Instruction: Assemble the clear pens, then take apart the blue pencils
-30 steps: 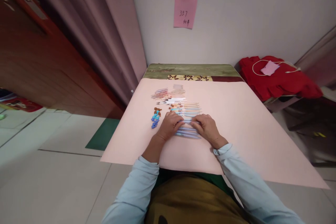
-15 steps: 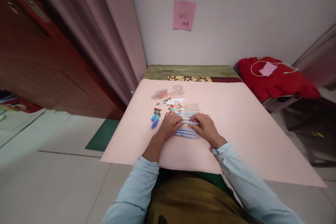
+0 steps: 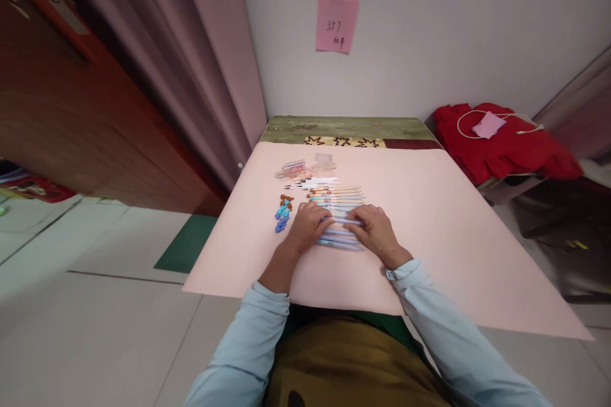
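A row of pastel pens [image 3: 340,198] lies side by side on the pink sheet [image 3: 429,216] that covers the table. My left hand [image 3: 305,226] and my right hand [image 3: 377,232] rest over the near part of the row, fingers curled. Between them they pinch one pale blue pen [image 3: 344,220], each hand at one end. Left of my left hand sits a small heap of blue and brown caps [image 3: 283,211].
Beyond the pens lie several thin refills [image 3: 310,183] and clear small parts [image 3: 298,169]. A red cloth with a white cable [image 3: 501,140] lies at the right. A curtain [image 3: 191,63] and a wooden door [image 3: 71,114] stand at the left. A pink note [image 3: 337,23] hangs on the wall.
Both hands stay over the pen row; the fingers have shifted slightly on the pale blue pen. The camera moved a little.
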Tool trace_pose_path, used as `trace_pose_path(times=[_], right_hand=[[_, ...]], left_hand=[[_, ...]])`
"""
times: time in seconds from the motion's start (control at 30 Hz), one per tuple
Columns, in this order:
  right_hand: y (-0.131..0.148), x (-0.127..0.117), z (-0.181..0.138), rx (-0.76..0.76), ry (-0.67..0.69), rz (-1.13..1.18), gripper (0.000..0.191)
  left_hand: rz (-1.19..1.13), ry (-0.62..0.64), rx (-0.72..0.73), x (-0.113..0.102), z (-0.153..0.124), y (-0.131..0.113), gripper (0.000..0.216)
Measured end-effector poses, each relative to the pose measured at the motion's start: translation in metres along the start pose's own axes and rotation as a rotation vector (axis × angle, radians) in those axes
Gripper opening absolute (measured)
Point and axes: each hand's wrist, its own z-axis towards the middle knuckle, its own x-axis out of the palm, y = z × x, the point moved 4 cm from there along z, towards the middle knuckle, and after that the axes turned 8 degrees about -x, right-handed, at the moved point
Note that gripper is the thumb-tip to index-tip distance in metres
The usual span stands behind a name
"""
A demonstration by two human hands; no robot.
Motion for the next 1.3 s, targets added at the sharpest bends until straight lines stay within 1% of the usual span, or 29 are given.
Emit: trace_pose_path(times=[0.1, 0.23, 0.3, 0.4, 0.5, 0.57, 0.63, 0.73, 0.8, 0.97, 1.13, 1.2, 1.3], right_hand=[[-0.001, 0.001, -0.001, 0.013, -0.030, -0.036, 0.012], [-0.001, -0.003, -0.003, 0.024, -0.110, -0.039, 0.016], [0.001, -0.005, -0.005, 0.001, -0.078, -0.005, 0.016], [0.003, -0.003, -0.008, -0.052, 0.033, 0.011, 0.021], [0.002, -0.003, -0.011, -0.091, 0.065, -0.005, 0.021], [0.003, -0.003, -0.012, -0.129, 0.064, -0.009, 0.019], [0.004, -0.004, -0.011, -0.135, 0.048, -0.002, 0.018], [0.005, -0.007, -0.010, -0.056, -0.013, 0.009, 0.015], [0.005, -0.008, -0.010, -0.013, -0.030, 0.000, 0.014], [0.007, -0.004, -0.009, -0.020, 0.022, -0.014, 0.016], [0.008, -0.001, -0.006, -0.033, 0.096, -0.064, 0.027], [0.007, 0.001, -0.006, -0.055, 0.095, -0.071, 0.030], [0.005, 0.003, -0.007, -0.096, 0.058, -0.048, 0.031]], left_hand=[[0.001, -0.020, -0.007, -0.001, 0.000, 0.000, 0.016], [0.009, -0.058, -0.051, -0.004, 0.000, 0.001, 0.008], [0.001, -0.076, -0.058, -0.005, -0.001, 0.001, 0.008], [-0.023, -0.109, -0.065, -0.006, -0.002, 0.001, 0.009], [-0.052, -0.127, -0.075, -0.007, -0.002, 0.001, 0.008], [-0.066, -0.120, -0.065, -0.008, -0.002, 0.000, 0.010], [-0.076, -0.099, -0.041, -0.009, -0.002, -0.003, 0.012], [-0.082, -0.059, 0.005, -0.008, -0.003, -0.006, 0.014], [-0.081, -0.041, 0.039, -0.006, -0.003, -0.007, 0.019], [-0.054, -0.053, 0.097, -0.003, -0.003, -0.007, 0.023], [-0.008, -0.026, 0.108, -0.002, -0.002, -0.011, 0.028], [0.004, -0.004, 0.103, -0.001, -0.002, -0.012, 0.029], [0.018, 0.029, 0.102, 0.002, -0.002, -0.013, 0.029]])
